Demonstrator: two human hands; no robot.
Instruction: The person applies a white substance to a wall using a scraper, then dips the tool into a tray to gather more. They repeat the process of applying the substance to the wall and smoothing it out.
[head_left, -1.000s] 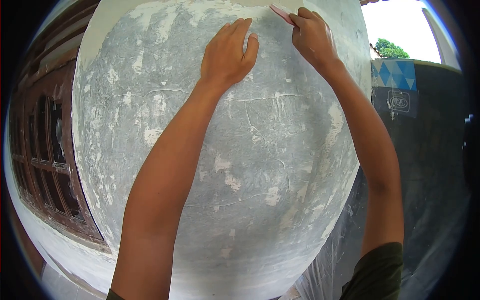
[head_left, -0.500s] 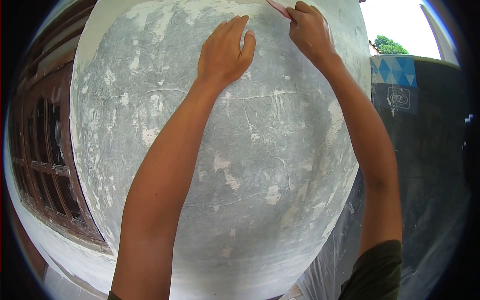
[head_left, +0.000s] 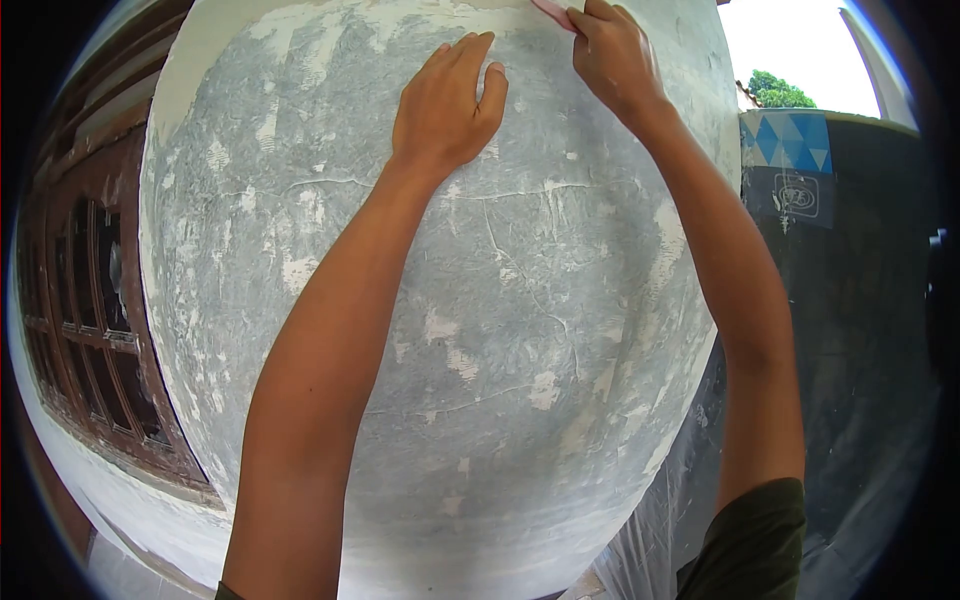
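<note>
A grey wall [head_left: 480, 310] with pale flaking patches and thin cracks fills the middle of the view. My left hand [head_left: 450, 105] lies on its upper part, fingers stretched out and thumb apart, with nothing in it. Higher up and to the right, my right hand [head_left: 615, 60] is closed around a flat pink scraper [head_left: 553, 14]. The scraper slants up and to the left from my fingers, close against the wall. Its far end is cut off by the top edge of the view.
Left of the wall is a brown wooden window frame [head_left: 135, 350] with several panes. To the right stands a dark wall or sheet [head_left: 860, 300] carrying a blue and white triangle pattern [head_left: 788, 140]. Clear plastic sheeting [head_left: 640, 540] hangs at the lower right. A green tree [head_left: 780, 90] shows beyond.
My right hand and the scraper have shifted slightly up and to the left. The left hand stays in nearly the same place on the wall.
</note>
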